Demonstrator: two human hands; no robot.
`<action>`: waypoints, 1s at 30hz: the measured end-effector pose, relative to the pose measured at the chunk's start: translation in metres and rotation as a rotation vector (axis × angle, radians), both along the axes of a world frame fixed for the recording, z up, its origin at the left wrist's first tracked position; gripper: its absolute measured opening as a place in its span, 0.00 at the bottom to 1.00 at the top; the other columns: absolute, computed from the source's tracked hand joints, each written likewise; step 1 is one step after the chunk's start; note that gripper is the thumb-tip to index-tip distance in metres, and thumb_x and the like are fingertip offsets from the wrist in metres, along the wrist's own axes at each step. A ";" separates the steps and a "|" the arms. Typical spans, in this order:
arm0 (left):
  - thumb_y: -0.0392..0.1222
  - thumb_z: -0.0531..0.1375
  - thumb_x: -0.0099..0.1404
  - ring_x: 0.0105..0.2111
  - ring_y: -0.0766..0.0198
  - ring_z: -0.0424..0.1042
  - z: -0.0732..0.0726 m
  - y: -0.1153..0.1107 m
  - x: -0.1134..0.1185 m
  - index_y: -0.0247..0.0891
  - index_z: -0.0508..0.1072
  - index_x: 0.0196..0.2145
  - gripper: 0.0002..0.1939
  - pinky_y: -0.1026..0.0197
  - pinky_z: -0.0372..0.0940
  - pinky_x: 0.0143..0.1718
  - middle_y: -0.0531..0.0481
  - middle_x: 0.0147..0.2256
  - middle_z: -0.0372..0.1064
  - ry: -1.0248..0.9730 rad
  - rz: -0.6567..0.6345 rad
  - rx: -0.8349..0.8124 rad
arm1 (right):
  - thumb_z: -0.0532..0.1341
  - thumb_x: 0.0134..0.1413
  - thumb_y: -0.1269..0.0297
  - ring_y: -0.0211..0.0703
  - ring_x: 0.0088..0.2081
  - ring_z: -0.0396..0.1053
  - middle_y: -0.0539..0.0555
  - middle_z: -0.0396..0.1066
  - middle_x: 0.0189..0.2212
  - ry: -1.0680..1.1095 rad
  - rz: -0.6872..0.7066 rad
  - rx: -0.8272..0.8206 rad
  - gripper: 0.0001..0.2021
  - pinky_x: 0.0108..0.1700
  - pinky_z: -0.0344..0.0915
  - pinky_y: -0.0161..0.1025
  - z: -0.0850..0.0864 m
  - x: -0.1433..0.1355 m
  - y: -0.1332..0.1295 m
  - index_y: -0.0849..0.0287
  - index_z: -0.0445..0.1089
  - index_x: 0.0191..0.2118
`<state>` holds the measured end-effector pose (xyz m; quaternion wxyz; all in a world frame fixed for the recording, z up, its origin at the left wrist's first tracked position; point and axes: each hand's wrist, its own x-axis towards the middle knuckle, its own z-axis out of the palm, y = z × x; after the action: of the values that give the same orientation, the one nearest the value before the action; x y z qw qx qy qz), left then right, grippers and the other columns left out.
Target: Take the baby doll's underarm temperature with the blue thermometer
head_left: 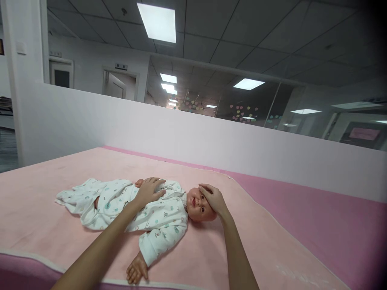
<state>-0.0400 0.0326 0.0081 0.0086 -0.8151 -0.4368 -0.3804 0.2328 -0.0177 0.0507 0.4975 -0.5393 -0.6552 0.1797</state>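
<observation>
A baby doll (198, 204) lies on its back on a pink sheet, its head toward the right and its face turned to the camera. It wears a white outfit (165, 213) with small coloured prints. My left hand (150, 191) rests on the doll's chest and belly, fingers apart. My right hand (213, 198) lies over the doll's forehead and the top of its head, fingers stretched out and holding nothing. One doll hand (137, 269) lies palm up near the front edge; the other shows partly beside my left hand.
The light pink sheet (260, 241) covers a padded surface with a darker pink mat (302, 209) at the right and back. Behind it stands a low white wall (193, 135) with glass above. A doorway (119, 85) shows at the back left.
</observation>
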 end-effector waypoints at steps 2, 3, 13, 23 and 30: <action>0.52 0.57 0.56 0.50 0.53 0.60 0.003 -0.002 -0.001 0.49 0.69 0.46 0.20 0.50 0.53 0.53 0.51 0.47 0.66 -0.059 -0.011 -0.112 | 0.59 0.44 0.54 0.44 0.42 0.68 0.55 0.72 0.41 0.040 -0.054 0.039 0.17 0.45 0.63 0.40 -0.002 0.002 0.004 0.58 0.71 0.39; 0.54 0.58 0.55 0.52 0.52 0.58 0.005 -0.003 -0.002 0.50 0.70 0.45 0.20 0.49 0.52 0.53 0.51 0.49 0.64 -0.074 -0.029 -0.172 | 0.59 0.44 0.54 0.44 0.41 0.69 0.55 0.72 0.40 0.053 -0.087 0.065 0.17 0.44 0.63 0.40 -0.003 0.002 0.006 0.59 0.71 0.39; 0.61 0.59 0.49 0.61 0.47 0.37 0.015 -0.019 -0.009 0.53 0.75 0.38 0.20 0.41 0.25 0.58 0.56 0.60 0.46 0.001 -0.204 -0.392 | 0.51 0.52 0.52 0.43 0.30 0.69 0.55 0.73 0.25 -0.068 -0.344 0.223 0.20 0.34 0.61 0.37 -0.007 -0.001 0.004 0.60 0.71 0.22; 0.57 0.51 0.58 0.61 0.53 0.41 0.011 -0.008 -0.004 0.47 0.74 0.32 0.17 0.42 0.23 0.58 0.52 0.57 0.54 -0.251 -0.164 -0.478 | 0.54 0.54 0.69 0.37 0.27 0.62 0.50 0.67 0.20 -0.827 -0.328 0.934 0.12 0.40 0.52 0.41 -0.032 -0.080 -0.006 0.59 0.63 0.21; 0.58 0.50 0.57 0.61 0.53 0.42 0.015 -0.013 -0.006 0.46 0.74 0.31 0.19 0.43 0.22 0.59 0.53 0.57 0.55 -0.333 -0.210 -0.504 | 0.51 0.56 0.74 0.39 0.28 0.60 0.50 0.65 0.23 -0.940 -0.314 0.688 0.10 0.35 0.49 0.39 -0.052 -0.106 0.008 0.59 0.62 0.25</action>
<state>-0.0463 0.0195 0.0229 -0.3046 -0.7587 -0.4264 -0.3870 0.1266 -0.0100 -0.0012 0.3209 -0.4595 -0.7380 -0.3759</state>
